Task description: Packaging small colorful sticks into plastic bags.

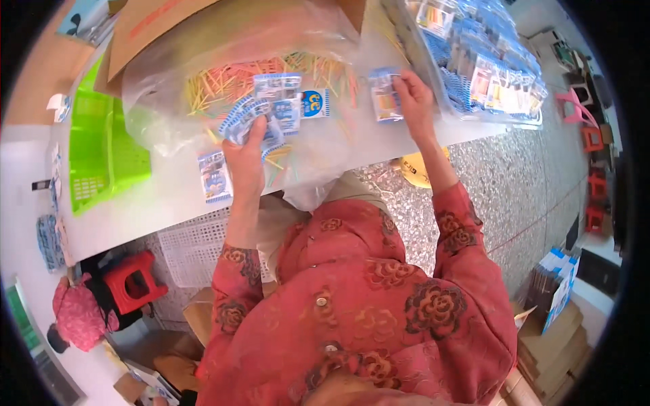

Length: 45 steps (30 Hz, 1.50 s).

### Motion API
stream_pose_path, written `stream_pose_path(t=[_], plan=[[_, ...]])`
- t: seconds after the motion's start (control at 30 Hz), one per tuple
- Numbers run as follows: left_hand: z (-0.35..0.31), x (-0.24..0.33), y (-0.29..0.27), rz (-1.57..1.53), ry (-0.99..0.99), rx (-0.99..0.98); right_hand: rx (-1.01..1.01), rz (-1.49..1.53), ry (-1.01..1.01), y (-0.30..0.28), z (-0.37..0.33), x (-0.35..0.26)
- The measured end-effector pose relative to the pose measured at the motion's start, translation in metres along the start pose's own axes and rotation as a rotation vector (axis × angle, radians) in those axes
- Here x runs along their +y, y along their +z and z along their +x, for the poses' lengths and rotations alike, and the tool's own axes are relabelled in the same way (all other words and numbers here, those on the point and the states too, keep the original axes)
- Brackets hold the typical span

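Left hand: our fingers (259, 127) are closed on several fanned packets (242, 116), blue and white, above the near side of the sticks (230, 80).
Right hand: with narrow fingers we pinch the right edge of a single packet (383, 101), well apart from the fan; whether it touches the surface (177, 186), we cannot tell.
Beside the fan: we see an upright packet (288, 86) and, to its right, a blue-and-yellow packet (315, 103); we cannot tell if our left hand bears either.
Loose packet (215, 177): it lies on the surface, just left of our left wrist.
Sticks: pink, yellow and green, they lie heaped on a clear bag (150, 125), in front of us, at the mouth of a box (159, 37); a few lie scattered nearer to us.
Tray (428, 73): to our right, clear-walled, heaped with packets.
Basket (128, 162): bright green, on the left of the surface.
Below the surface: we see a red stool (135, 283) and a white crate (196, 247) on our left.
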<state>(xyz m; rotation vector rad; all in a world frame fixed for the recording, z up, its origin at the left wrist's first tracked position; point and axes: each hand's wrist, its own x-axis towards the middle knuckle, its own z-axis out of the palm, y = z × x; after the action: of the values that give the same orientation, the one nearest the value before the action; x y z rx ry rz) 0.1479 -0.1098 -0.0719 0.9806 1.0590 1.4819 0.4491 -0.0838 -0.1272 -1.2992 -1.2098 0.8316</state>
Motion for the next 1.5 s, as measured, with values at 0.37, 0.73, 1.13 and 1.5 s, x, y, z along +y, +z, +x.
stream_pose_path(t=[0.37, 0.73, 1.13, 1.5], plan=[[-0.025, 0.013, 0.004, 0.072, -0.039, -0.046, -0.122, -0.171, -0.364, 0.067, -0.020, -0.080], [-0.039, 0.030, -0.023, -0.081, -0.081, 0.098, -0.757, 0.027, -0.010, 0.113, -0.017, -0.115], [-0.058, 0.022, -0.036, -0.365, -0.216, 0.033, -0.759, -0.181, -0.243, 0.143, -0.029, -0.135], [-0.060, 0.025, -0.039, -0.085, -0.139, 0.038, -0.758, -0.022, -0.233, 0.146, -0.037, -0.143]])
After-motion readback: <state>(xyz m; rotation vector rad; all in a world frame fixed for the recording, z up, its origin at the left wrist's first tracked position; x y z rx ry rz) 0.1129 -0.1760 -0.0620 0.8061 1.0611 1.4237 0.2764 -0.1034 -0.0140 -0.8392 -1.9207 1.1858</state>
